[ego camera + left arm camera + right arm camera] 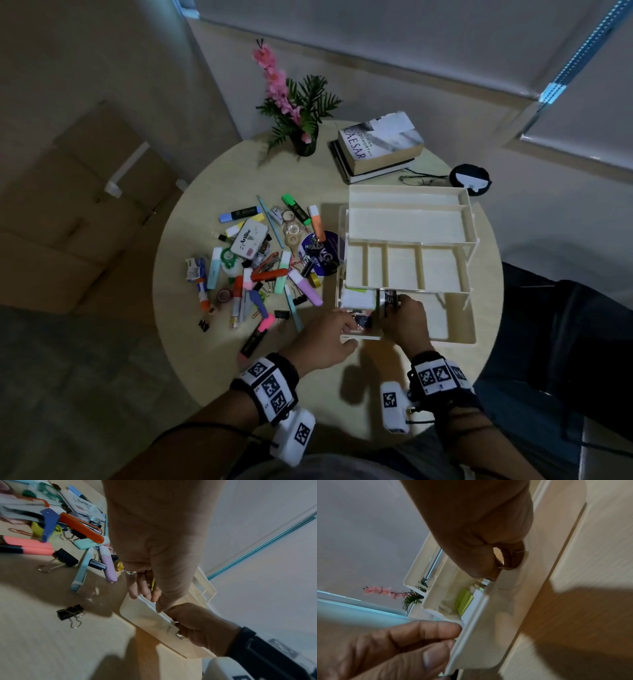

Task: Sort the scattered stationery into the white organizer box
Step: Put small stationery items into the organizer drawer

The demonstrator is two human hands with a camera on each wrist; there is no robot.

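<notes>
Head view: white organizer box [407,240] is sitting on the round table [212,370], right of the stationery pile [260,263]. Long axis is running left-right across the frame; its open tiers are stepping down toward the person. Top tiers are plain trays, the mid tier has dividers, and the bottom drawer [435,322] is pulled out toward the person. White pad and a dark item are lying in the drawer's left part, can't ID the latter. Left hand [325,339] is sitting at the drawer's front-left corner, fingers curling over the rim. Right hand [406,322] is just right of it, reaching into the drawer w/ fingers bent down onto the dark item; grip not resolvable here. Both forearms are coming in from the near table edge, w/ marker bands on the wrists.

Left wrist view: left hand [154,547] is pointing fingers down, the tips pinching the drawer's thin front wall [150,604]. Right hand [197,626] is clamping the same wall further along. Black binder clip [70,612] is lying on the table left of the drawer.

Right wrist view: right hand [479,527] is curling over the front wall [488,615], fingers hooking a notch in it. Left-hand fingers [412,635] are gripping the wall's end. Green pad [464,601] is showing inside the drawer.
</notes>
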